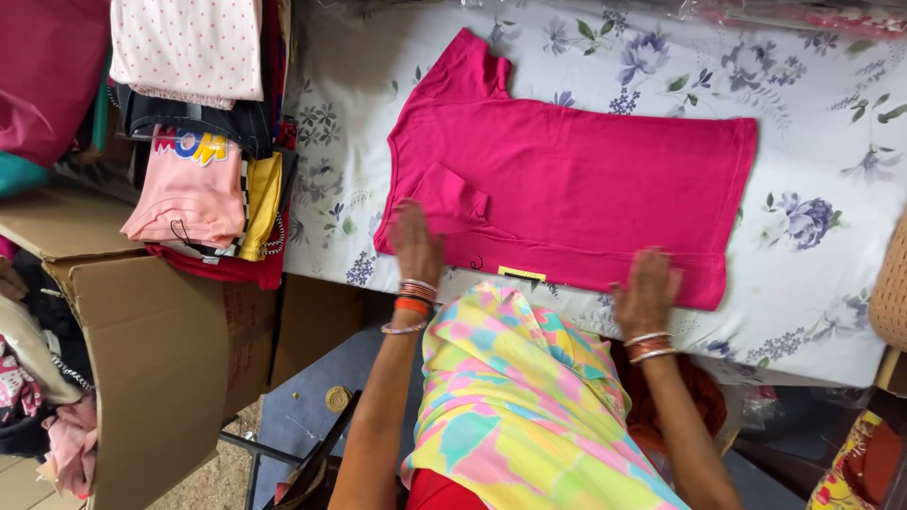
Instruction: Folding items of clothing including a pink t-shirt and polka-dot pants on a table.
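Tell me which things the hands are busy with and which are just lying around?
Busy with:
pink T-shirt, pressed flat under the left hand and right hand
flowered cloth it lies on

Lying around:
stack of folded clothes
cardboard box

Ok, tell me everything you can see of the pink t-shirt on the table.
The bright pink short-sleeved cotton-looking t-shirt lies flat on the floral-print table cover, neck towards the clothes stack. One sleeve is folded onto the body, the other spread out. A yellow tag sits at its near edge. The left hand and right hand press flat on it.
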